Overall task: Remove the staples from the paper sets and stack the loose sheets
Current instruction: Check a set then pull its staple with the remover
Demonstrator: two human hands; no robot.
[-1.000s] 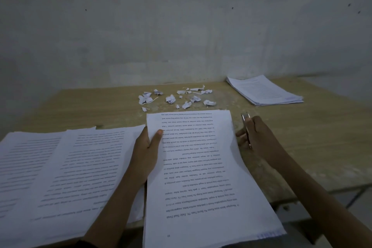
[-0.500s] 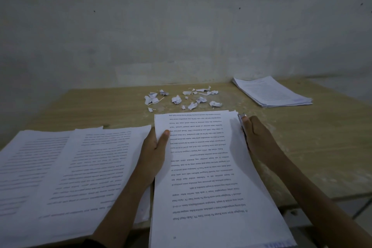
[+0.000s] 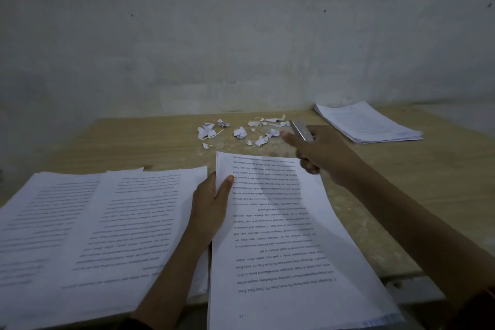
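A printed paper set (image 3: pixel 281 236) lies in front of me, hanging over the table's near edge, its text upside down. My left hand (image 3: pixel 213 203) pinches its left edge near the top, thumb on the page. My right hand (image 3: pixel 318 153) hovers above the set's top right corner, closed around a small metal tool (image 3: pixel 301 130) that points away toward the scraps. A neat stack of sheets (image 3: pixel 367 122) rests at the back right of the table.
Several torn paper scraps (image 3: pixel 241 131) are scattered at the back middle of the wooden table (image 3: pixel 401 182). More printed pages (image 3: pixel 88 228) are spread at the left, partly under my left forearm. A grey wall stands close behind the table.
My right hand has lifted off the set's right edge and moved up and forward with the metal tool. My left hand keeps its hold on the left edge.
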